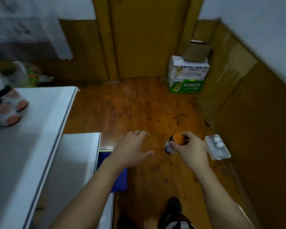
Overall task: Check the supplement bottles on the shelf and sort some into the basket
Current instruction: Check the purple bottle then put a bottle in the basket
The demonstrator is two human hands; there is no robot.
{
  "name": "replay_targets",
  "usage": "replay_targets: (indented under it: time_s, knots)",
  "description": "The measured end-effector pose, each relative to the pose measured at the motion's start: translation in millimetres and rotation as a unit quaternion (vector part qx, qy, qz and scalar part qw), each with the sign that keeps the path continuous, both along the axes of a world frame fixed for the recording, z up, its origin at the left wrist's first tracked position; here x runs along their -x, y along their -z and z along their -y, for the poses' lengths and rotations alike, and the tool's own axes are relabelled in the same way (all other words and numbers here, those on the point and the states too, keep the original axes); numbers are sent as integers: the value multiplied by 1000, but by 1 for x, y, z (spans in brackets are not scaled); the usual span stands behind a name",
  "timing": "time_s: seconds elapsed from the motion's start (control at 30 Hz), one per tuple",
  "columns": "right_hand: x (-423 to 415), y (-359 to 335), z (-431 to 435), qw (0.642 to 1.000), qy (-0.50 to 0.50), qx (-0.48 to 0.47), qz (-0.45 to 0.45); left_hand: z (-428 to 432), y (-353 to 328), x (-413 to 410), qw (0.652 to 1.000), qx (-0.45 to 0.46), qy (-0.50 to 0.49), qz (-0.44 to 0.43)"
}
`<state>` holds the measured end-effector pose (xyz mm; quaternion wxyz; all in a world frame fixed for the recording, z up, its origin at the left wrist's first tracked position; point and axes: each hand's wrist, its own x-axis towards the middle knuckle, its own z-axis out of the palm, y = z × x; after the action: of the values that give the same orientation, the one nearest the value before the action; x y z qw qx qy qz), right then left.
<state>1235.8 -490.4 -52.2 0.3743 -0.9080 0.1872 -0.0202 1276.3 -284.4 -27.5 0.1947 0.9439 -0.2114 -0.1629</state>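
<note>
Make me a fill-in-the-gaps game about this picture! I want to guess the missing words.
1. The right hand grips a brown bottle with an ____ cap.
2. The white basket sits on the floor with ____ white-capped bottles inside.
3. The left hand, fingers spread, holds ____.

Missing words: orange, two, nothing.
</note>
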Motion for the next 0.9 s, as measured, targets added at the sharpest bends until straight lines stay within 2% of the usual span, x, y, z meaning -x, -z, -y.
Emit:
replay_targets:
  time_s: [0.2,0.37,0.63,0.8,0.9]
  knots:
    - [46,9,115,989,145,-31,-3,143,-2,-11,983,-71,164,31]
    - [87,18,203,969,240,-53,-15,252,7,-5,965,-97,244,23]
    - [104,42,294,934,347,-74,-36,364,32,-18,943,-122,309,21]
    - [79,50,325,928,358,-83,-60,400,49,-54,935,-145,322,-13]
    - [42,65,347,922,372,-68,-80,428,68,-98,936,-125,328,-32]
